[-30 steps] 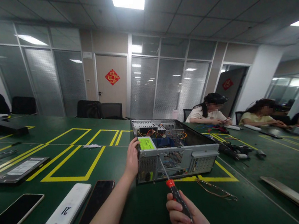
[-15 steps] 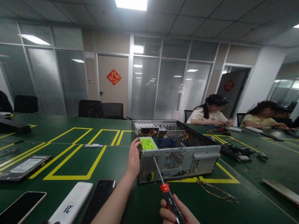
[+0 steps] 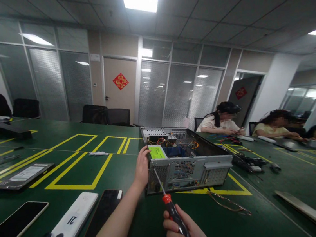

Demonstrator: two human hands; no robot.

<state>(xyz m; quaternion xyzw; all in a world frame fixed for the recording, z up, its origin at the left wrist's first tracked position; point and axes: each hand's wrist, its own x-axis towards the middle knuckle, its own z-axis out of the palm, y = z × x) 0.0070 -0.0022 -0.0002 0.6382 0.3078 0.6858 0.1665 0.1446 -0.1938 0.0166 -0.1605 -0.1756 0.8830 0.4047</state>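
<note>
An opened computer case [image 3: 200, 171] lies on its side, its rear panel facing me and its wires and boards exposed. A power supply with a bright yellow-green label [image 3: 157, 152] sits in its near left corner. My left hand [image 3: 142, 170] grips the case's left side at that corner, fingertips over the top edge. In my right hand [image 3: 182, 229] is a screwdriver [image 3: 177, 218] with a black and red handle, fingers wrapped round it. Its shaft points up at the left part of the rear panel, by the vent mesh. Whether the tip touches a screw I cannot tell.
Left on the green table [image 3: 151, 230] are a hard drive [image 3: 24, 176], a white device marked 21 [image 3: 70, 226] and two dark phones [image 3: 101, 216]. Glasses [image 3: 228, 203], black cables [image 3: 249, 162] and a long metal strip [image 3: 308, 211] lie right. Other people sit around the table.
My right hand and the screwdriver have shifted left, taking the tip from near the power supply's right side to its left side. My left hand keeps its place on the case.
</note>
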